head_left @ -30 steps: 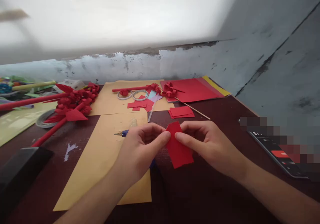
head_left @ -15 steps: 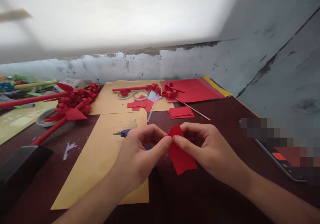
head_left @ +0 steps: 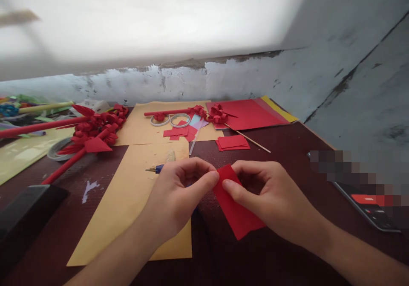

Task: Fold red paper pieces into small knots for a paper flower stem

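Observation:
A small red paper rectangle (head_left: pixel 238 213) is pinched between both hands above the dark table. My left hand (head_left: pixel 182 196) closes thumb and finger on its upper left corner. Just right of that, my right hand (head_left: pixel 271 196) grips the top part, its thumb lying across the front face. The paper hangs slanted, lower end toward me. Behind the left hand, a glue gun with a blue body (head_left: pixel 159 169) and metal nozzle lies partly hidden on tan paper (head_left: pixel 137 218). Beyond the hands sits a stack of red paper pieces (head_left: pixel 233 143).
Red paper flowers on sticks (head_left: pixel 92 132) lie at left near a black box (head_left: pixel 32 209). Two tape rolls (head_left: pixel 180 120), loose red cut pieces (head_left: pixel 175 132) and a clear glue stick (head_left: pixel 195 139) are at the back. Red sheets (head_left: pixel 252 113) rest by the wall; a phone (head_left: pixel 367 209) is at right.
The red paper has gone from bent near its top to flatter and more spread out, its lower end shifting down and right. My right thumb has moved slightly away from the left.

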Action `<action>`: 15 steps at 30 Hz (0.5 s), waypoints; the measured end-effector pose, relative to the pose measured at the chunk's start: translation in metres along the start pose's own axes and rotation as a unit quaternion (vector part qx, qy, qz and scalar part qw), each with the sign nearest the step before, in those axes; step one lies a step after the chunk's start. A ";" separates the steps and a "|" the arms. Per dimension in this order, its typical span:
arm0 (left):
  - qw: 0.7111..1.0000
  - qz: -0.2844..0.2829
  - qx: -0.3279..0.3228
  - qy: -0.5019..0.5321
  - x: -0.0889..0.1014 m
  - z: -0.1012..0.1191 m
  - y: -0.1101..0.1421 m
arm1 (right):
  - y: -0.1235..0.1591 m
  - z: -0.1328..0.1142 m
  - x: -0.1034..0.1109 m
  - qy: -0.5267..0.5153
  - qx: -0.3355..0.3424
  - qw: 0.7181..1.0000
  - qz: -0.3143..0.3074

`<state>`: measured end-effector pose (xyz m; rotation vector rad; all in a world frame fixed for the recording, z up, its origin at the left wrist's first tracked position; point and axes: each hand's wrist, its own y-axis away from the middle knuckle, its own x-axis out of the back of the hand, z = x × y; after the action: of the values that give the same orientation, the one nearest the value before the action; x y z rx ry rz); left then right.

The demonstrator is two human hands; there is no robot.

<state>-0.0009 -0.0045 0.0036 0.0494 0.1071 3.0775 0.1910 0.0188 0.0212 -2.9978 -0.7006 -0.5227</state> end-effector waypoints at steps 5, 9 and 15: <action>0.998 -0.009 0.020 0.057 0.000 0.000 -0.001 | -0.001 0.001 0.000 -0.049 -0.024 0.998 -0.009; 0.994 -0.017 0.034 0.098 -0.001 0.000 -0.001 | -0.001 0.002 0.000 -0.082 -0.037 0.996 -0.017; 0.986 -0.042 0.057 0.148 0.000 0.000 -0.003 | -0.001 0.003 0.001 -0.070 -0.029 0.997 -0.014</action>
<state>-0.0008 -0.0012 0.0029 -0.3962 0.2919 2.9673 0.1922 0.0199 0.0187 -3.1072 -0.7478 -0.3432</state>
